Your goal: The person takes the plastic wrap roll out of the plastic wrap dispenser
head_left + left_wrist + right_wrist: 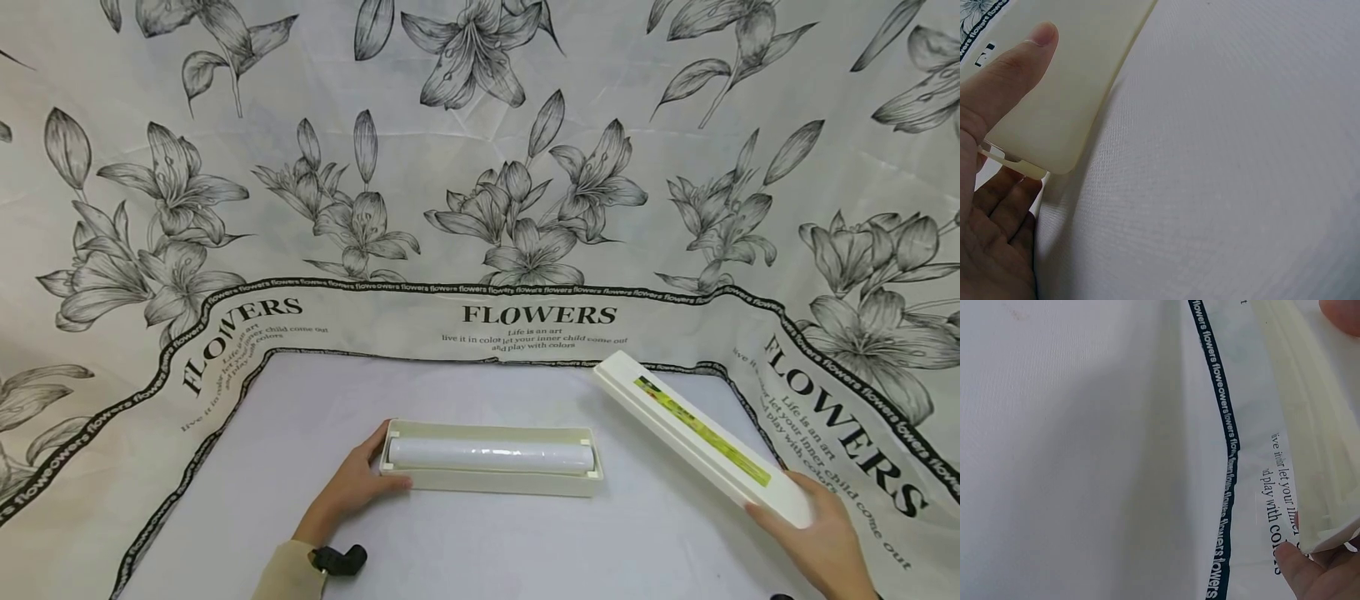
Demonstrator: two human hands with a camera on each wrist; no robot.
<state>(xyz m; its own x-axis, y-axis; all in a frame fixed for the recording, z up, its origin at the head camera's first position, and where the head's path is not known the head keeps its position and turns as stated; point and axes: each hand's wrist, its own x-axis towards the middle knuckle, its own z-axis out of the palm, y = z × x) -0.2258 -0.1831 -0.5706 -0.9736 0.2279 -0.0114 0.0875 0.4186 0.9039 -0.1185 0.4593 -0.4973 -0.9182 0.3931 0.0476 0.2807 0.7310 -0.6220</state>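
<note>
A long cream box (495,482) sits on the white surface in the head view, uncovered, with a roll of clear plastic wrap (491,455) lying inside. My left hand (360,479) grips the box's left end, thumb on the front wall and fingers behind; the left wrist view shows the thumb flat on the cream wall (1054,119). My right hand (817,529) holds the box's lid (697,437) by its near end, raised and slanting up to the left. A yellow-green label (701,429) runs along the lid. In the right wrist view the lid's hollow underside (1316,425) shows.
A white surface (480,550) lies beneath the box. Floral cloth (480,192) printed with "FLOWERS" rises behind and at both sides. A black strap (337,560) is on the left wrist, over a beige sleeve (288,571).
</note>
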